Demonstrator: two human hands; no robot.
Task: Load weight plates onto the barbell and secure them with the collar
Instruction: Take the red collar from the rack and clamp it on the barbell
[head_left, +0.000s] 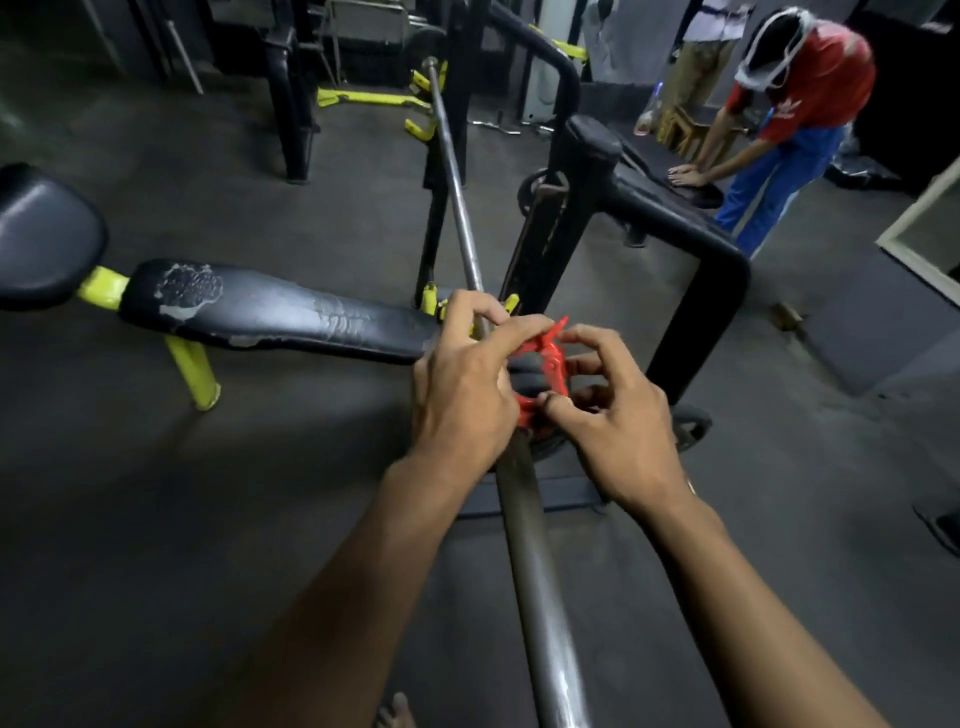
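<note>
A long steel barbell (540, 571) runs from the bottom middle up to the far rack. On its sleeve sits a red plastic collar (551, 364), ringed around the bar. Both hands grip the collar: my left hand (462, 384) holds its left side, and the fingertips of my right hand (608, 410) pinch its right side and lower edge. A dark weight plate (545, 441) shows partly under my hands, just behind the collar; most of it is hidden.
A worn black bench (270, 317) with yellow legs lies to the left. A black rack frame (691, 249) stands right of the bar, with a small plate (693, 428) at its foot. A person in red and blue bends over at the upper right (779, 130).
</note>
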